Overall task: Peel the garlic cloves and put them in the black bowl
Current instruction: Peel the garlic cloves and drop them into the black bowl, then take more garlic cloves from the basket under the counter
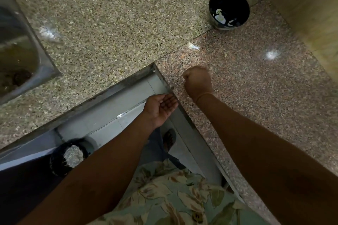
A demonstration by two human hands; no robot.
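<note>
- Our left hand (161,107) lies palm up, fingers relaxed and empty, at the counter's (109,23) inner corner.
- Our right hand (198,82) is a blurred fist over the counter; we cannot tell whether anything is inside.
- The black bowl (226,23) stands toward the far right edge, and a pale garlic piece (193,45) lies between bowl and fist.

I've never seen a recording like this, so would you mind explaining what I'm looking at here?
This is one picture from a wide-angle camera worn on a person's head, looking down at their two hands; there is no robot. The left hand lies open, palm up, at the edge of the stone counter. The right hand is curled over the counter and blurred, so I cannot tell whether it holds anything. Farther off are the black bowl and a pale garlic scrap. A steel sink is at the left.
</note>
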